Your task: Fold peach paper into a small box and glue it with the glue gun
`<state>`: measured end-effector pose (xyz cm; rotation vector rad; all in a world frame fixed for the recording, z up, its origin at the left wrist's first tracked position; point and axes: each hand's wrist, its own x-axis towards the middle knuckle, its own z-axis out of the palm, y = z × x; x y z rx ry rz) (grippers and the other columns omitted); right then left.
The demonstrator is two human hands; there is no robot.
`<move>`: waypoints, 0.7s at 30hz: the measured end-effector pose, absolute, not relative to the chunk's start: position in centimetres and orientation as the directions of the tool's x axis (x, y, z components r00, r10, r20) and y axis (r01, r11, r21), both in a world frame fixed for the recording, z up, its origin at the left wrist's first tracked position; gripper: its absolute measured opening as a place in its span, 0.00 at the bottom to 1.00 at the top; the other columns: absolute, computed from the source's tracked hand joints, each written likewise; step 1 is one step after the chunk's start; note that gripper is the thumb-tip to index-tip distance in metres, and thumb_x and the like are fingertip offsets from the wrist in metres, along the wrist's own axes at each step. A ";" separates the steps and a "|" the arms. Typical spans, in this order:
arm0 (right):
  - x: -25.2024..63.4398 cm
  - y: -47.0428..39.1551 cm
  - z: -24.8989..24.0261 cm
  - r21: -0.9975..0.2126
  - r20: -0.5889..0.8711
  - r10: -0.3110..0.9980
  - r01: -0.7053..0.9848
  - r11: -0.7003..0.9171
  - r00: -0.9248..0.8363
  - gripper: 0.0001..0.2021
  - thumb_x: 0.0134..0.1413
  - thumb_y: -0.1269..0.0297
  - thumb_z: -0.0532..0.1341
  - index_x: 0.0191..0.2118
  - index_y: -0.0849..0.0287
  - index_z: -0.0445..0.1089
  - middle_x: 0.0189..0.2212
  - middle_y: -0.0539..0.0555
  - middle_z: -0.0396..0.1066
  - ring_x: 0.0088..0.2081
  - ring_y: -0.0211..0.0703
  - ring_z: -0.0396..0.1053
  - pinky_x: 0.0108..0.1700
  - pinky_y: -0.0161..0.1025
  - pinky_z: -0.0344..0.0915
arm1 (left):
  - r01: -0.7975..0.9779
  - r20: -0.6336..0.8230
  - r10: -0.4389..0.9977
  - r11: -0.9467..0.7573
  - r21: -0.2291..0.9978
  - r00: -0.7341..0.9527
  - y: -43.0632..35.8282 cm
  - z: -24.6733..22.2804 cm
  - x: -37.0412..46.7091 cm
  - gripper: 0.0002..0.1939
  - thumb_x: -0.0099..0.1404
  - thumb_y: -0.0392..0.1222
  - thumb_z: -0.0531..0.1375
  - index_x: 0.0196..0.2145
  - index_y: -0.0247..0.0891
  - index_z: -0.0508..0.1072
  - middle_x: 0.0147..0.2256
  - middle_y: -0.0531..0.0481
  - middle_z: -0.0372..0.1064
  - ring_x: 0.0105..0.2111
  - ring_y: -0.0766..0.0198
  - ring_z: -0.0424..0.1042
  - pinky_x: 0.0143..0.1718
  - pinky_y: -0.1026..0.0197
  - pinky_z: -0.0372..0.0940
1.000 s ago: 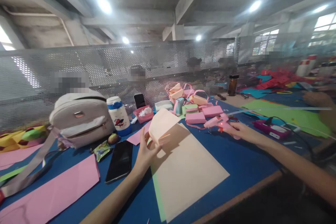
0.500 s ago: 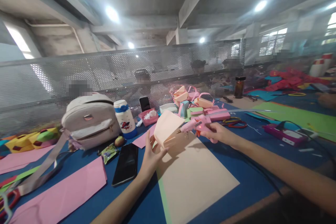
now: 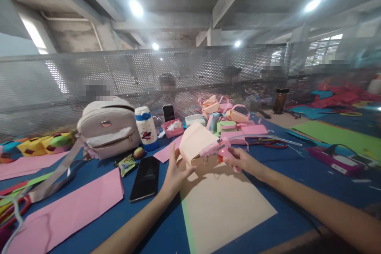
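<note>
My left hand (image 3: 177, 172) is closed around the lower left side of a folded peach paper piece (image 3: 196, 141), thumb along its near edge. In my right hand (image 3: 242, 162) is a pink hot glue gun (image 3: 218, 149) with a small red light on its body. Its nozzle points left and meets the lower edge of the folded paper, though whether it touches cannot be told. A clear glue stick (image 3: 268, 138) sticks out of the gun's back. Beneath both hands lies a large peach paper sheet (image 3: 226, 206) over a green one.
Left of my hands are a black phone (image 3: 145, 178), a snack packet (image 3: 127, 165), a character bottle (image 3: 147, 129), a pale backpack (image 3: 108, 129) and pink paper (image 3: 77, 210). Small paper baskets (image 3: 228, 127) stand behind. At right are scissors (image 3: 272, 143) and a purple power strip (image 3: 335, 160).
The glue gun has moved left relative to the folded paper, so its nozzle now reaches the lower edge. My left hand keeps its hold. The whole view has shifted slightly.
</note>
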<state>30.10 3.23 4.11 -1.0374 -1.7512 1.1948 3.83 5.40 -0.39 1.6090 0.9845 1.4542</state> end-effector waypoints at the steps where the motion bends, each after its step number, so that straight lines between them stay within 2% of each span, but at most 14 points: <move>1: 30.0 3.3 4.0 -0.952 0.142 0.909 0.196 0.233 -0.393 0.32 0.44 0.32 0.63 0.33 0.64 0.71 0.18 0.44 0.56 0.18 0.30 0.53 0.20 0.32 0.46 | 0.066 0.427 0.902 -0.431 0.900 0.066 5.4 -0.4 3.8 0.58 0.48 0.49 0.73 0.69 0.48 0.45 0.62 0.39 0.58 0.66 0.44 0.55 0.64 0.41 0.55; 8: 29.7 3.4 3.6 -0.948 0.174 0.896 0.177 0.265 -0.409 0.32 0.46 0.31 0.61 0.28 0.63 0.70 0.15 0.44 0.55 0.17 0.30 0.50 0.20 0.33 0.44 | 0.081 0.439 0.897 -0.442 0.893 0.056 5.4 -0.5 3.9 0.56 0.49 0.51 0.73 0.68 0.48 0.47 0.63 0.39 0.58 0.66 0.43 0.54 0.65 0.41 0.54; 13: 29.5 3.0 3.7 -0.945 0.202 0.904 0.167 0.280 -0.376 0.31 0.45 0.32 0.62 0.29 0.63 0.70 0.16 0.44 0.54 0.18 0.31 0.51 0.21 0.33 0.45 | 0.092 0.435 0.899 -0.438 0.894 0.054 5.4 -0.4 3.9 0.57 0.48 0.51 0.73 0.68 0.48 0.48 0.62 0.40 0.58 0.66 0.43 0.54 0.64 0.41 0.55; 21: 29.2 3.0 3.1 -0.958 0.186 0.916 0.142 0.250 -0.354 0.32 0.43 0.28 0.61 0.25 0.59 0.63 0.17 0.43 0.52 0.18 0.31 0.48 0.21 0.34 0.44 | 0.092 0.420 0.905 -0.425 0.901 0.072 5.3 -0.4 3.8 0.56 0.48 0.51 0.73 0.68 0.47 0.49 0.63 0.40 0.57 0.66 0.43 0.53 0.64 0.42 0.55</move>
